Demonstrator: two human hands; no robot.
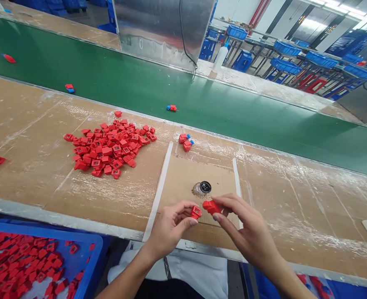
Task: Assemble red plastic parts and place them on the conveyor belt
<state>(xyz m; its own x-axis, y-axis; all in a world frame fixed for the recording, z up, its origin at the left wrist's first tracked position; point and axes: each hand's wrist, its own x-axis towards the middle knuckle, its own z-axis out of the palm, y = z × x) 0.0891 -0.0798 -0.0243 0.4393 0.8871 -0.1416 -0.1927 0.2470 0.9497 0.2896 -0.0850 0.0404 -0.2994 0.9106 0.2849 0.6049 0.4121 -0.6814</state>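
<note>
My left hand [171, 226] pinches a small red plastic part [196, 212] between thumb and fingers. My right hand [242, 226] grips a second red plastic part [211, 206] at its fingertips. The two parts are held close together, just apart, above the near edge of the cardboard-covered bench [264, 199]. A small round clear container with a black lid [202, 188] sits on the bench just beyond both hands.
A heap of several red parts [108, 147] lies at left. Three assembled red-and-blue pieces [185, 142] rest near the green conveyor belt [233, 108], which carries more pieces [171, 108]. A blue bin of red parts [30, 261] stands at lower left.
</note>
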